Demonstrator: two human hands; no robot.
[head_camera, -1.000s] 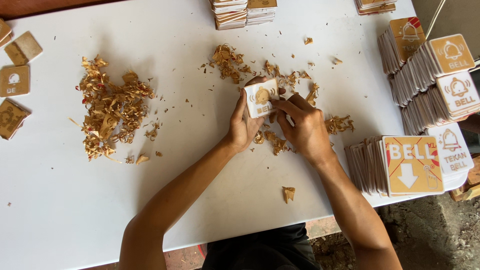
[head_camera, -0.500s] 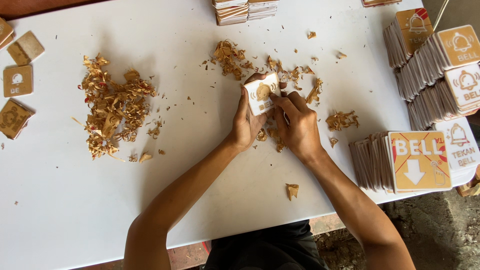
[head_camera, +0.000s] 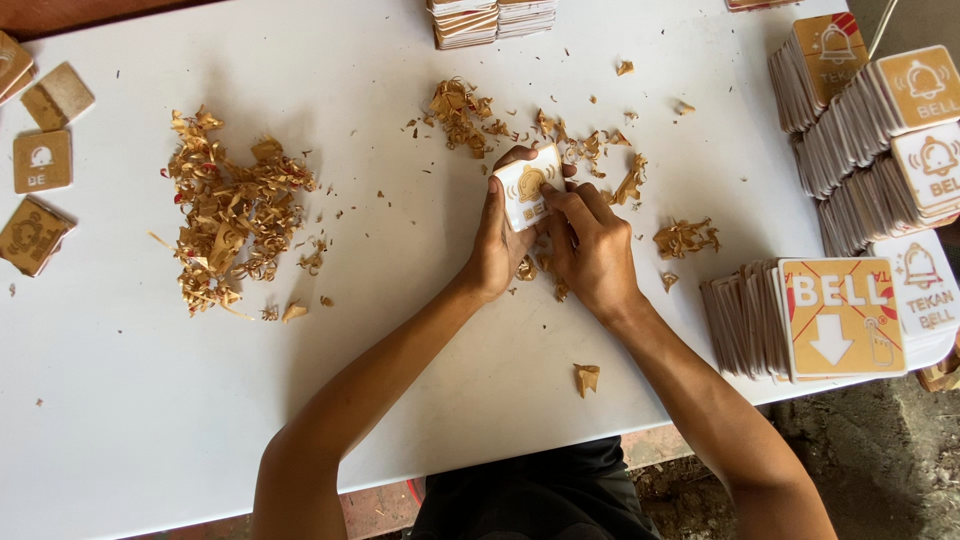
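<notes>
My left hand (head_camera: 497, 240) grips a small white square sign plate (head_camera: 527, 188) with a tan bell picture, held upright just above the white table (head_camera: 400, 340). My right hand (head_camera: 590, 245) sits against the plate's right side, its fingertips pinching at the plate's face. Scraps of brown paper backing (head_camera: 480, 115) lie scattered on the table right behind both hands.
A big heap of brown peelings (head_camera: 225, 215) lies to the left. Brown-faced plates (head_camera: 40, 160) rest at the far left edge. Rows of finished plates (head_camera: 880, 130) and a stack with an orange arrow sign (head_camera: 840, 318) fill the right side. More stacks (head_camera: 490, 18) stand at the back.
Both hands with the plate have stayed near the same spot; the plate has tilted slightly and my right fingers have shifted across its face. The view has drifted a little.
</notes>
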